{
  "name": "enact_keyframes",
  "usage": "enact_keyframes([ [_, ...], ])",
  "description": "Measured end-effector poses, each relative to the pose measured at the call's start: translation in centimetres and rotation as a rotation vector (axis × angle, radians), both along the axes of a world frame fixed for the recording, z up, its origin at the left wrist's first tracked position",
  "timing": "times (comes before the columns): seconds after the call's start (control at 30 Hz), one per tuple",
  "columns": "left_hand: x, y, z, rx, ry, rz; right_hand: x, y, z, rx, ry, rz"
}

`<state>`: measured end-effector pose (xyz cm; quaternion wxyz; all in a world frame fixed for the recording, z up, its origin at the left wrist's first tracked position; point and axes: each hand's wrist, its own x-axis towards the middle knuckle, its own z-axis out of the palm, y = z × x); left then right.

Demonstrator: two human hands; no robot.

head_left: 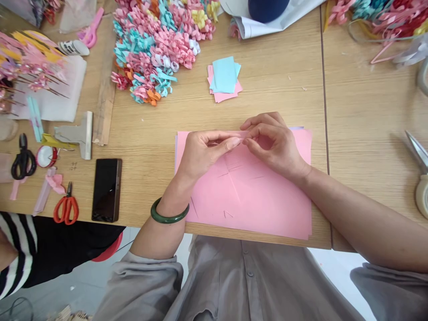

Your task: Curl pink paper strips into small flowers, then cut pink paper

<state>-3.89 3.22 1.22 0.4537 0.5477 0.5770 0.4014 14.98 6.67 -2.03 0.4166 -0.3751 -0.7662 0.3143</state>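
Note:
Over the far edge of a pink paper sheet [267, 200], my two hands meet fingertip to fingertip. My left hand [203, 154] is closed, thumb and fingers pinching a small pink piece of paper [239, 134]. Its shape is mostly hidden by the fingers. From the other side, my right hand [274, 142] is closed on the same piece with thumb and forefinger, its other fingers curled behind. Several thin lines or slivers show on the sheet below, too fine to identify. More paper peeks out beneath the sheet.
Small blue and pink paper squares [224, 76] lie beyond my hands. A heap of looped ribbons [160, 44] is behind them. A phone [107, 190], red-handled scissors [67, 207] and a bulldog clip [78, 133] lie left; other scissors [421, 178] lie right. Another person's leg [60, 245] is at left.

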Motion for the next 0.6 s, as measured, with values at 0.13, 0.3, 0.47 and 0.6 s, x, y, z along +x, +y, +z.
enact_keyframes([
  [0.13, -0.06, 0.01, -0.30, 0.027, 0.031, -0.010, 0.00, 0.00, -0.05, 0.003, -0.005, 0.002],
  [0.3, -0.10, 0.22, -0.44, 0.038, 0.078, -0.033, -0.03, 0.04, -0.18, 0.003, -0.010, -0.004],
  [0.47, -0.15, 0.30, -0.72, 0.068, 0.088, -0.062, -0.04, 0.03, -0.18, 0.000, -0.027, -0.006],
  [0.6, -0.06, 0.18, -0.84, 0.072, 0.098, -0.042, -0.03, -0.01, -0.08, -0.007, -0.029, -0.006],
])
